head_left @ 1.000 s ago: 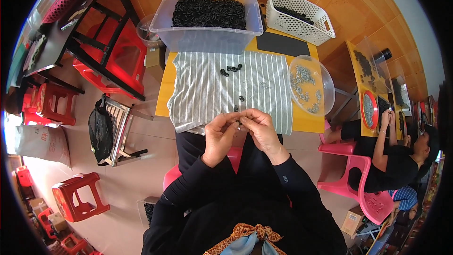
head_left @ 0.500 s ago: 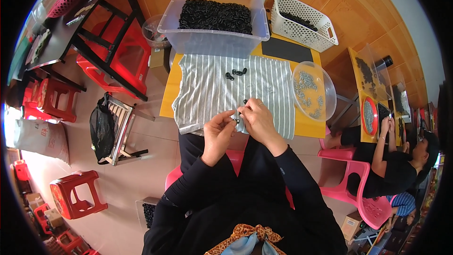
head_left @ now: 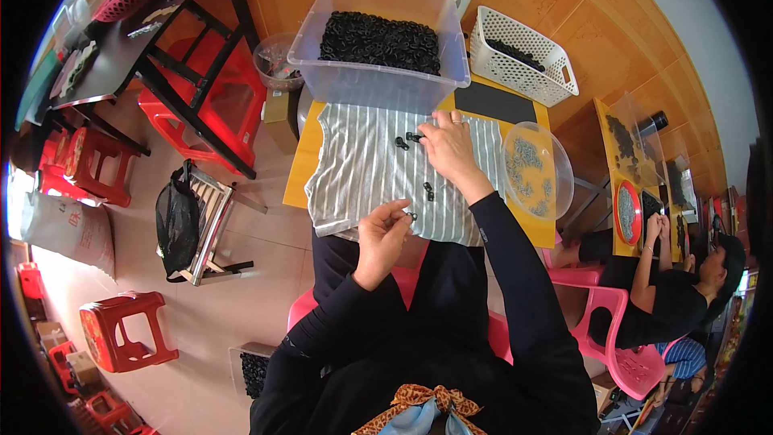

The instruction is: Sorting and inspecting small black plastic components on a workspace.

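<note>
The right hand [head_left: 448, 143] lies stretched far out on the grey striped cloth [head_left: 362, 177], its fingertips touching the small black plastic pieces [head_left: 408, 139] just to its left. The left hand [head_left: 383, 238] stays close to the body, fingers pinched together on 1 tiny dark piece [head_left: 411, 215].

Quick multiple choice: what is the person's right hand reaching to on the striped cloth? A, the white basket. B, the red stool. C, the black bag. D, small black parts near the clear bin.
D: the right hand touches small black parts on the striped cloth, just before the clear bin.
</note>
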Available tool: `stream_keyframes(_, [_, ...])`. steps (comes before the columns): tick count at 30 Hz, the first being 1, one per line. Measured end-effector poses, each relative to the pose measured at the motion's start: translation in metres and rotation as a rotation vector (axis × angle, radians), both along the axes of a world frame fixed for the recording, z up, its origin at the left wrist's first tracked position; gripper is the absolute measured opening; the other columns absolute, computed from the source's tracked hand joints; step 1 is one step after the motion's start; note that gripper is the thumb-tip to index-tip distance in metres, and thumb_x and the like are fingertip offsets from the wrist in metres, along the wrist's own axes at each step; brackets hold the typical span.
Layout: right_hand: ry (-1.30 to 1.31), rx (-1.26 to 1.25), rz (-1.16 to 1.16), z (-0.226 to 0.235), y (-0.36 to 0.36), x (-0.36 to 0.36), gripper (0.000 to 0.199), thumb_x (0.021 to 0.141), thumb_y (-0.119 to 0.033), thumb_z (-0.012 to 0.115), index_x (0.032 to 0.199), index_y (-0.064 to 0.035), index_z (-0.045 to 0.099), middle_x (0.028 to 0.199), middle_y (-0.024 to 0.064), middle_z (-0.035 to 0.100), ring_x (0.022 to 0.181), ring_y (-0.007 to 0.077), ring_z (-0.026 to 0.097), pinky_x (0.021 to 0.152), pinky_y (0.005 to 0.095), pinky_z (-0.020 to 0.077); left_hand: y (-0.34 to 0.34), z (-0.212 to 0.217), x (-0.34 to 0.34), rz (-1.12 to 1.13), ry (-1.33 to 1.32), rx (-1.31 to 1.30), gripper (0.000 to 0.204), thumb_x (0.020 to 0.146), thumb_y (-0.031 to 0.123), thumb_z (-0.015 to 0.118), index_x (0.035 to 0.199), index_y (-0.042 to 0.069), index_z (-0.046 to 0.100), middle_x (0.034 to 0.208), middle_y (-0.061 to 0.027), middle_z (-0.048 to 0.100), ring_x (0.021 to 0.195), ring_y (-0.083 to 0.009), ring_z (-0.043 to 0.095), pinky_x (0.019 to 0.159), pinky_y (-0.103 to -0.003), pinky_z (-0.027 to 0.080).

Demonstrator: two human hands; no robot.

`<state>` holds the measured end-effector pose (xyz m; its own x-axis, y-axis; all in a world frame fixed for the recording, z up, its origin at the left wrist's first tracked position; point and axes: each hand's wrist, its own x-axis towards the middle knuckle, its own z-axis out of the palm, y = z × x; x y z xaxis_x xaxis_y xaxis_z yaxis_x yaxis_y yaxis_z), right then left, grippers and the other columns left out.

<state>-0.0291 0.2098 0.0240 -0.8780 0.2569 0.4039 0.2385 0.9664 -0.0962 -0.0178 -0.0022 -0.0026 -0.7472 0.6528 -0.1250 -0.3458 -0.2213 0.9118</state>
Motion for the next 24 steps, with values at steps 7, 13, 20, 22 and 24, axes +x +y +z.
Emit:
stream_keyframes(7, [0.126,-0.072,0.138,-0.014,-0.002,-0.001,0.013,0.074,-0.007,0.067,0.086,-0.0064,0.066,0.099,0.0099,0.058,0.090,0.0252,0.053,0.074,0.0367,0.0420,0.000,0.001,-0.002,-0.003,-0.003,-0.003,0.026,0.083,-0.005,0.056,0.109,-0.005,0.059,0.075,-0.0023,0.059,0.062,-0.0064,0.054,0.055,-0.020,0.043])
stream_keyframes(13, [0.152,-1.050,0.157,0.008,-0.013,0.056,0.010,0.077,0.002,0.061,0.087,0.0000,0.063,0.072,0.0057,0.057,0.064,0.0117,0.054,0.058,0.0234,0.0423,-0.002,0.000,-0.006,0.021,-0.038,0.003,0.024,0.083,-0.005,0.057,0.107,-0.005,0.059,0.075,-0.0019,0.059,0.061,-0.0062,0.054,0.054,-0.019,0.042])
stream_keyframes(20, [-0.155,-0.397,0.071,0.006,-0.008,0.116,0.009,0.072,-0.002,0.059,0.080,0.0001,0.064,0.081,0.0121,0.060,0.075,0.0299,0.059,0.068,0.0387,0.0474,0.000,-0.002,-0.001,-0.013,-0.024,-0.009,0.025,0.083,-0.005,0.058,0.108,-0.005,0.060,0.074,-0.0020,0.059,0.061,-0.0068,0.054,0.053,-0.019,0.042])
stream_keyframes(22, [-0.206,-0.382,0.021,0.002,-0.015,0.112,0.010,0.073,-0.004,0.058,0.081,-0.0002,0.062,0.083,0.0132,0.060,0.083,0.0328,0.058,0.073,0.0418,0.0467,0.001,-0.001,0.001,-0.030,-0.032,0.000,0.025,0.083,-0.005,0.057,0.108,-0.005,0.060,0.075,-0.0021,0.059,0.061,-0.0066,0.054,0.053,-0.019,0.042])
stream_keyframes(24, [-0.044,-0.379,0.028,-0.005,-0.017,0.110,0.011,0.074,-0.004,0.058,0.084,-0.0004,0.061,0.083,0.0137,0.059,0.084,0.0316,0.058,0.074,0.0413,0.0465,0.003,0.001,0.002,-0.032,-0.014,-0.047,0.025,0.083,-0.005,0.057,0.108,-0.005,0.059,0.075,-0.0022,0.059,0.060,-0.0064,0.053,0.054,-0.019,0.042])
